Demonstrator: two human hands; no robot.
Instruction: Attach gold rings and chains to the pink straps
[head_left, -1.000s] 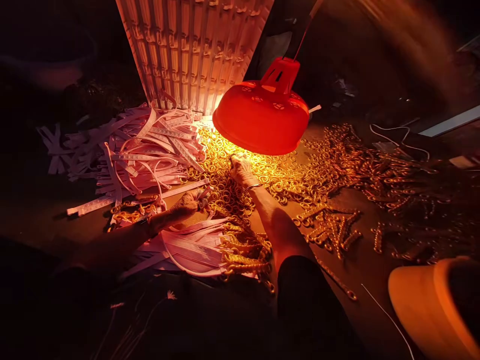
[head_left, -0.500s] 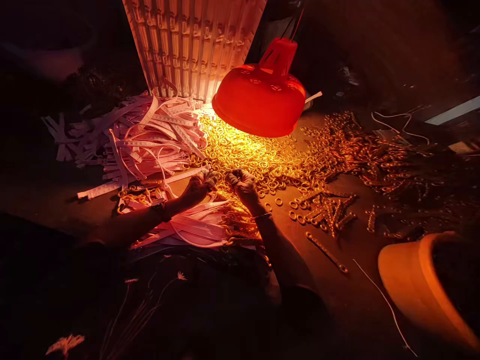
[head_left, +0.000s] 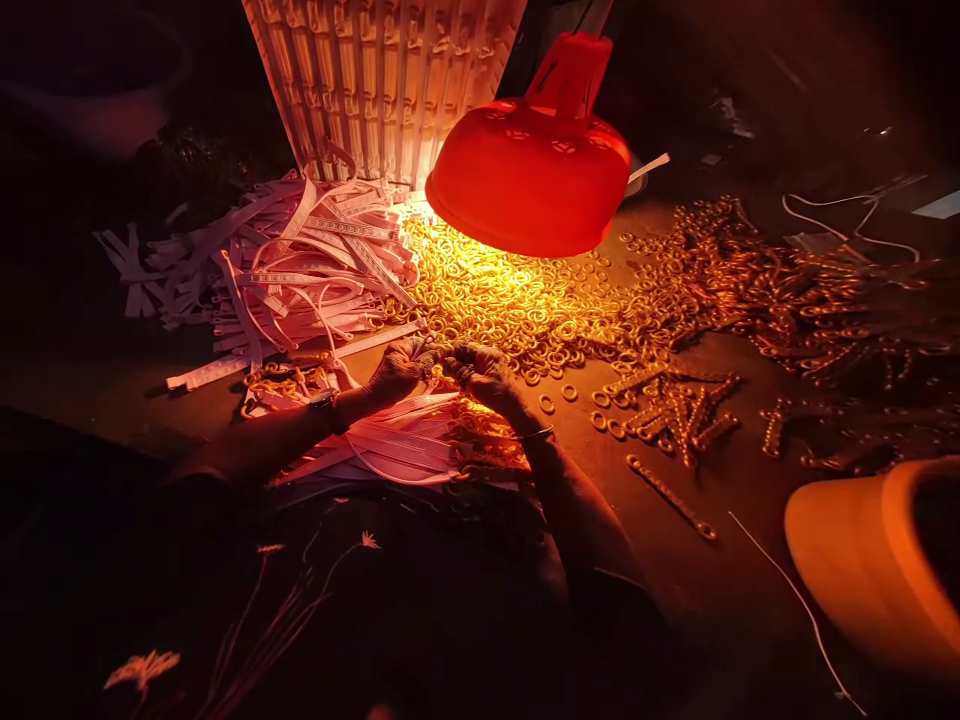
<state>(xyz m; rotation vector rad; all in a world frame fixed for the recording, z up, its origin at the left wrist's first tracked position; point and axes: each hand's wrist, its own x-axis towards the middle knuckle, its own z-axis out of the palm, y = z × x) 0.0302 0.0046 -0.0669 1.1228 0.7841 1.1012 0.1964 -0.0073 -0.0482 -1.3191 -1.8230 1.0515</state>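
My left hand (head_left: 399, 372) is closed, with its fingertips pinched together near the middle of the table. Opposite it, my right hand (head_left: 486, 374) is curled shut, and the fingertips of both nearly meet. A small gold ring (head_left: 437, 371) shows between them at my right fingertips; what my left fingers pinch is hidden. Under my wrists lies a bundle of flat pale straps (head_left: 405, 440), with gold links (head_left: 484, 435) at its right end. Just beyond my hands spreads a heap of loose gold rings (head_left: 525, 320).
A red lamp (head_left: 529, 180) hangs low over the rings. Behind it stands a ribbed panel (head_left: 375, 90). More pale straps (head_left: 300, 260) are piled at left. Gold ring stacks (head_left: 675, 410) lie at right, near an orange-lit tub (head_left: 840, 540) and a thin white cord (head_left: 802, 600).
My hands have drawn closer together, the right one moving toward the left, and a gold ring now shows between them. The view has shifted slightly.
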